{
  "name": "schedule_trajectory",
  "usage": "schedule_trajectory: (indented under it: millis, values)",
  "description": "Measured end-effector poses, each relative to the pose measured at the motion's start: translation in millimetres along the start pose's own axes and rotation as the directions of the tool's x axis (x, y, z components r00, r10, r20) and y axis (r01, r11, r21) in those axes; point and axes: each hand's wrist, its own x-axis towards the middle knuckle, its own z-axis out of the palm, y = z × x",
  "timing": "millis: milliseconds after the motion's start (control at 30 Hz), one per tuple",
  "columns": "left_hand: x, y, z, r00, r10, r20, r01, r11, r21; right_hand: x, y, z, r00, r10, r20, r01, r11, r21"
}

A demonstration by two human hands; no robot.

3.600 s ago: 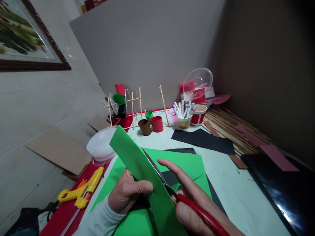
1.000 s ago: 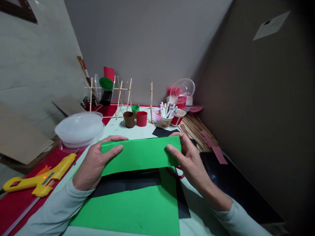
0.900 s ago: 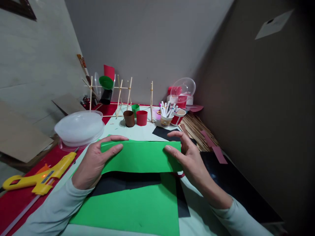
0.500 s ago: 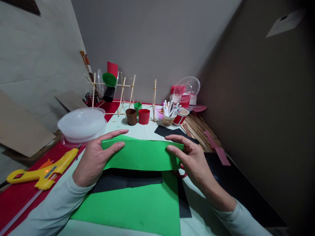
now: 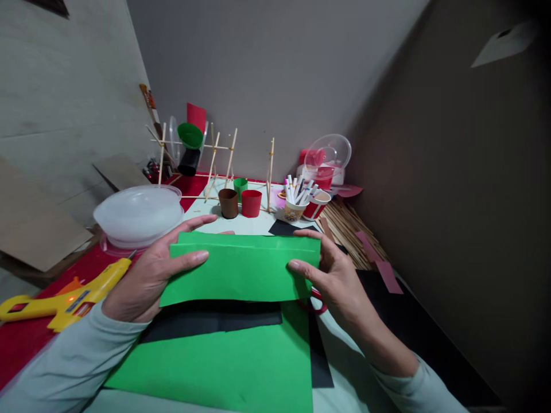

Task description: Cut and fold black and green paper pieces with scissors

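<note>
A strip of green craft foam or paper (image 5: 245, 272) is held up between my two hands, with a second green layer showing along its top edge. My left hand (image 5: 148, 275) grips its left end, thumb in front and fingers behind. At the right end my right hand (image 5: 333, 275) pinches it the same way. Below lies a large green sheet (image 5: 224, 367) with a black strip (image 5: 210, 321) across it. Red scissor-like handles (image 5: 318, 303) show partly under my right hand.
A yellow glue gun (image 5: 81, 295) and clear plastic lids (image 5: 138, 215) sit at left. Behind are brown (image 5: 228, 203), red (image 5: 251, 203) and green (image 5: 240, 188) small cups, a stick frame (image 5: 214, 166), and a cup of markers (image 5: 295, 211). Wooden sticks (image 5: 350, 232) lie at right.
The green strip's left end has shifted left with my left hand, and the strip has tilted so its back layer shows above the top edge. My right hand has barely moved.
</note>
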Motion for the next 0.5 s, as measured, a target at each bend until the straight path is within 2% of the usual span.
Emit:
schedule_trajectory:
  millis: [300,500]
  values:
    - [13.5,-4.5,-20.8,1.000,0.004,0.022,-0.008,0.981,0.195,0.6,0.5,1.5,1.000,0.008,0.028,-0.008,1.000,0.002]
    - [13.0,-6.4,-19.4,0.990,0.141,0.003,-0.134,0.931,0.340,0.2,-1.6,3.1,0.998,0.015,0.066,-0.011,0.999,-0.049]
